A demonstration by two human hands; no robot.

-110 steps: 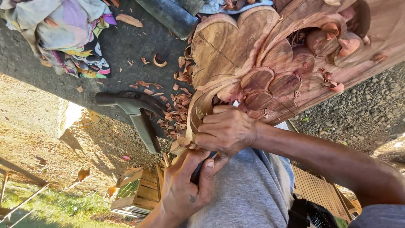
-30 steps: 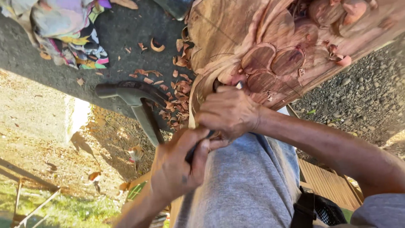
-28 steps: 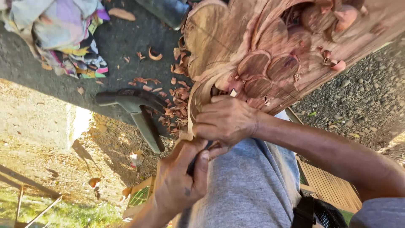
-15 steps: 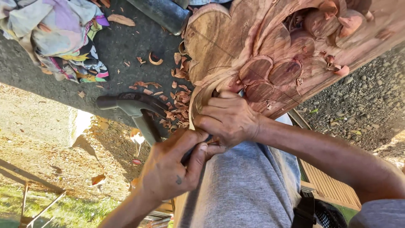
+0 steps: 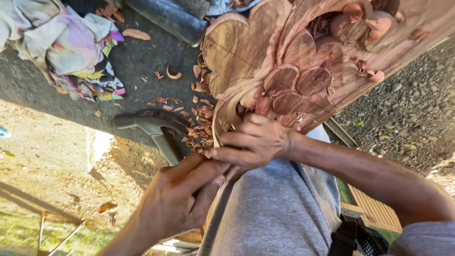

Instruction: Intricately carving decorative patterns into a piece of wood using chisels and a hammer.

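Head view, looking down over grey-trousered knees [image 5: 279, 208]. The wood carving [image 5: 303, 61], a large reddish-brown panel cut with round petals and scrolls, fills the frame from 12 to 3 o'clock, its curled lower edge ending near the centre. The right hand [image 5: 256, 142] lies at centre, just at 6 o'clock of the carving's curled edge, fingers bent and drawn together, fingertips pressed at the wood; its forearm runs out toward 4 o'clock. The left hand [image 5: 182, 199] sits at 7 o'clock of the right one, touching it, fingers wrapped shut around a slim tool handle that is almost wholly covered; the tool's kind and its tip cannot be told. Thumb of the left hand points up toward the right hand's fingers. A dark hammer-like tool [image 5: 156, 128] lies on the dark slab [image 5: 142, 61] at 9 o'clock of the right hand, near it but apart, untouched, its head toward 10 o'clock and its handle slanting down toward the left hand. Wood chips [image 5: 201, 114] are scattered between that tool and the carving, thickest right beside the carved edge. A heap of patterned cloth [image 5: 71, 47] sits at 10 o'clock of the frame, well apart from both hands. A dark pipe-like bar [image 5: 166, 19] lies at 12 o'clock, just beside the carving's upper left lobe. Gravel [image 5: 407, 118] shows at 3 o'clock under the carving.
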